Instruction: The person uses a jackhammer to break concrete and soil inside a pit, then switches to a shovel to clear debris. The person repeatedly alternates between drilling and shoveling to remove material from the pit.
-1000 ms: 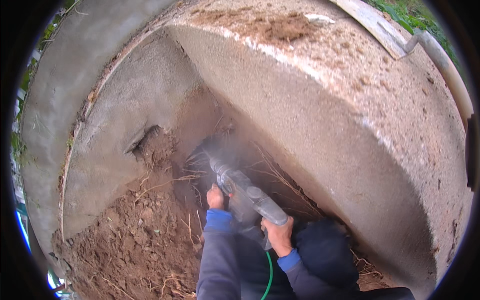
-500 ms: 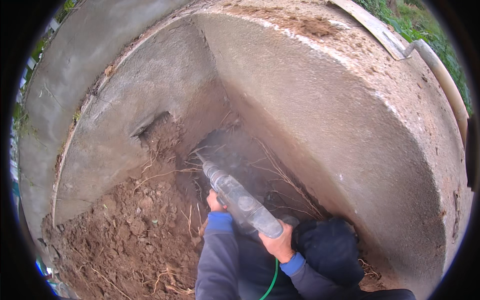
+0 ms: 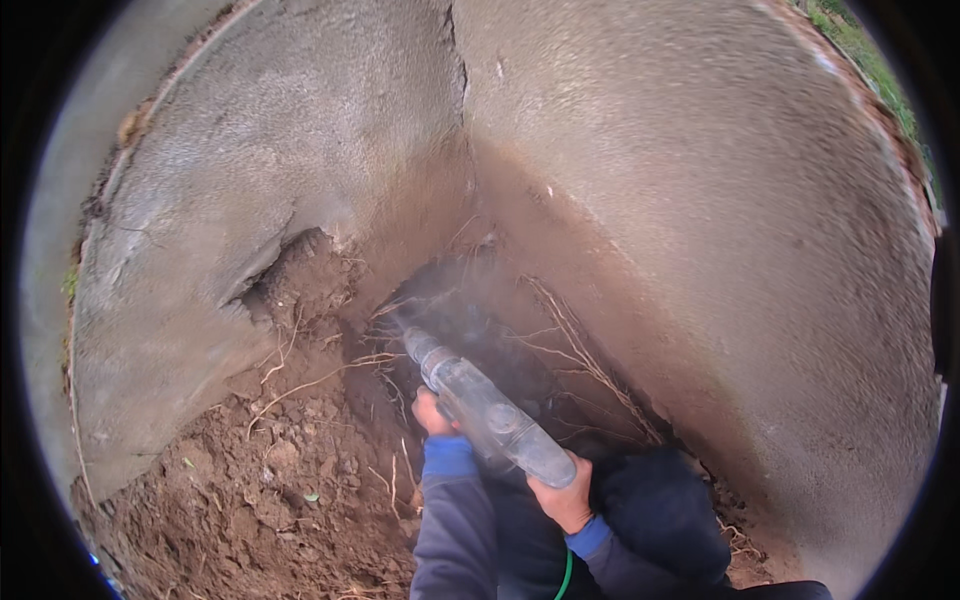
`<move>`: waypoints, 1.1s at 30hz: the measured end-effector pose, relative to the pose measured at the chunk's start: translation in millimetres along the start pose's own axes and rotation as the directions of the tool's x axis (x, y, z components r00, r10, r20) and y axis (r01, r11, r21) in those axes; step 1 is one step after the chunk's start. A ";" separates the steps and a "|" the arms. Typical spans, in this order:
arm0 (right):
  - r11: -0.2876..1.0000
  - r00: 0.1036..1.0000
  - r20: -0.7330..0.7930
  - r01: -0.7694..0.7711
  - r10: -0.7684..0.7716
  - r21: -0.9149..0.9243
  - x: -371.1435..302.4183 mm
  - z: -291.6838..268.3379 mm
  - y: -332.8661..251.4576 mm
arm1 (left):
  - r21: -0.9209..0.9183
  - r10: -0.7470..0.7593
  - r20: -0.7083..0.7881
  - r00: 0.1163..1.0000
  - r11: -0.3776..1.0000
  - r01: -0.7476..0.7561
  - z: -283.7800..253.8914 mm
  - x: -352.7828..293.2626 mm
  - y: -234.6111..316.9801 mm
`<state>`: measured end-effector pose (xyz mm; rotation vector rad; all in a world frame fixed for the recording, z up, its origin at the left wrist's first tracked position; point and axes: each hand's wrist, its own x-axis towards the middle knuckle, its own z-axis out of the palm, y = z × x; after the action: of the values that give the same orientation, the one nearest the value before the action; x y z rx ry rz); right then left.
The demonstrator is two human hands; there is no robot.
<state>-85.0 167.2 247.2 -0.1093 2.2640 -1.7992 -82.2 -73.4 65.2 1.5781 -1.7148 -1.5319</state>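
A grey, dust-covered rotary hammer (image 3: 500, 415) points away from me and to the left, down into a dark hole (image 3: 470, 300) in the corner between two concrete walls. My left hand (image 3: 434, 412) is closed near its front, at the left side, with the grip partly hidden. At the rear end, my right hand (image 3: 566, 498) is wrapped round the handle, which the body mostly covers. The bit's tip is blurred by dust among thin roots (image 3: 385, 325). A green cord (image 3: 566, 575) runs down below the right hand.
Loose brown soil (image 3: 260, 500) is heaped at the left. The left wall (image 3: 240, 170) has a broken lower edge, with a crack running down the corner. To the right rises a tall concrete wall (image 3: 720, 230). Long roots (image 3: 590, 365) hang along its foot, beside my dark-clothed knee (image 3: 660, 515).
The view has shifted, so the walls look larger and the pipe on top of the right wall is out of sight. Both hands still hold the rotary hammer, its front in the hole.
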 end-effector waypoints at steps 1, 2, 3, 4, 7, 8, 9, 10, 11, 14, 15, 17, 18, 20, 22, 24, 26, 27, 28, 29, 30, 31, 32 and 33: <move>1.000 1.000 0.000 0.020 -0.020 -0.014 2.5 6.6 -5.2 | -0.270 -0.152 0.036 0.988 0.950 0.156 1.3 7.3 -2.9; 0.999 0.999 -0.018 0.032 -0.033 -0.033 6.3 13.2 -11.5 | -0.509 -0.215 0.140 0.967 0.822 0.256 2.1 13.5 -5.3; 1.000 1.000 -0.021 -0.008 0.009 0.026 10.5 19.6 -19.4 | -0.434 -0.100 0.167 0.981 0.886 0.164 2.2 18.1 -7.5; 0.999 1.000 -0.004 0.023 -0.024 -0.034 14.9 24.2 -27.4 | -0.473 -0.119 0.212 0.970 0.856 0.208 3.1 20.3 -10.5; 0.951 0.991 0.127 0.083 -0.046 -0.298 31.0 30.1 -47.2 | -0.584 -0.117 0.234 0.965 0.777 0.236 10.6 21.3 -24.2; 0.948 0.994 0.099 -0.006 0.039 -0.317 34.3 27.4 -51.6 | -0.632 -0.139 0.254 0.957 0.725 0.273 13.2 21.2 -31.0; 0.948 0.995 0.083 -0.030 0.060 -0.318 39.1 23.6 -53.0 | -0.679 -0.152 0.271 0.950 0.669 0.301 16.8 21.2 -38.8; 0.951 0.998 0.049 -0.021 0.038 -0.308 41.5 17.7 -53.3 | -0.681 -0.165 0.292 0.942 0.656 0.327 19.9 22.9 -47.3; 0.964 0.989 0.007 -0.141 0.146 -0.226 43.0 10.6 -51.8 | -0.673 -0.115 0.306 0.945 0.677 0.300 22.5 24.8 -56.6; 0.938 0.957 0.049 -0.269 0.286 -0.219 36.0 -13.6 -44.0 | -0.262 -0.283 0.244 0.927 0.902 0.344 20.4 27.4 -78.3; 0.966 0.982 0.046 -0.173 0.185 -0.191 30.4 -21.1 -41.5 | -0.220 -0.232 0.263 0.936 0.931 0.293 19.3 23.9 -81.7; 0.965 0.986 0.057 -0.141 0.157 -0.220 19.2 -33.5 -37.7 | -0.284 -0.157 0.337 0.928 0.923 0.259 13.2 15.9 -77.4; 0.974 0.994 0.032 -0.099 0.108 -0.202 13.9 -38.4 -36.5 | -0.287 -0.171 0.364 0.916 0.915 0.285 10.3 10.4 -69.7; 0.980 0.999 -0.002 -0.049 0.050 -0.191 4.7 -46.3 -34.7 | -0.314 -0.176 0.350 0.920 0.903 0.293 3.5 -5.5 -48.6; 0.987 0.990 0.008 -0.138 0.139 -0.085 -1.7 -53.4 -31.0 | -0.445 -0.245 0.278 0.929 0.825 0.350 3.8 -18.2 -25.3; 0.982 0.983 0.021 -0.182 0.181 0.052 -5.6 -61.3 -24.3 | -0.264 -0.272 0.279 0.921 0.900 0.346 0.9 -21.7 -6.6; 0.957 0.975 0.041 -0.222 0.218 0.186 -7.7 -69.9 -14.4 | -0.109 -0.196 0.312 0.930 0.965 0.240 -2.8 -22.0 2.5; 0.958 0.976 0.035 -0.220 0.217 0.182 -8.7 -74.8 -8.4 | 0.124 -0.085 0.322 0.943 0.991 0.047 -4.9 -20.9 4.3; 0.954 0.975 0.042 -0.223 0.219 0.201 -9.1 -78.2 -1.8 | 0.228 -0.002 0.343 0.939 0.970 -0.082 -7.1 -19.9 4.6; 0.949 0.974 0.050 -0.226 0.220 0.218 -10.3 -81.9 4.9 | 0.244 0.009 0.327 0.945 0.965 -0.093 -7.9 -18.4 5.2; 0.945 0.974 0.058 -0.227 0.219 0.235 -11.0 -84.0 11.7 | 0.305 0.041 0.315 0.948 0.942 -0.142 -11.0 -19.1 5.0; 0.938 0.972 0.078 -0.233 0.220 0.257 -12.2 -86.1 18.2 | 0.367 0.073 0.303 0.950 0.911 -0.187 -10.1 -18.9 6.3; 0.930 0.971 0.096 -0.238 0.220 0.279 -13.8 -86.6 24.2 | 0.471 0.127 0.304 0.944 0.841 -0.265 -13.6 -21.4 8.0; 0.928 0.978 0.091 -0.209 0.190 0.309 -15.1 -87.3 30.0 | 0.534 0.147 0.283 0.948 0.796 -0.284 -13.2 -23.6 11.4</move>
<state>-88.3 260.3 238.5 0.1208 1.8409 -1.9888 -69.5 -61.4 88.8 1.4059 -2.5722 -1.1746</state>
